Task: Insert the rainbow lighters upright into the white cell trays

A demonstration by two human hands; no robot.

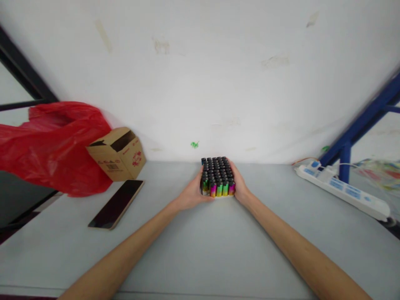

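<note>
A tightly packed block of small upright cylinders [218, 175], black on top with green, yellow and magenta sides, stands on the grey table near the wall. They look like batteries or lighters; a pale edge shows beneath the front row. My left hand [192, 193] grips the block's left side, its thumb along the front lower edge. Against the right side is my right hand [240, 183], its fingers running back along the block and partly hidden behind it.
A dark-screened phone [117, 204] lies on the table [218, 250] at the left. Behind it are an open cardboard box [120, 156] and a red plastic bag [62, 146]. A white power strip [343, 189] lies at the right, beside a blue metal frame [353, 129].
</note>
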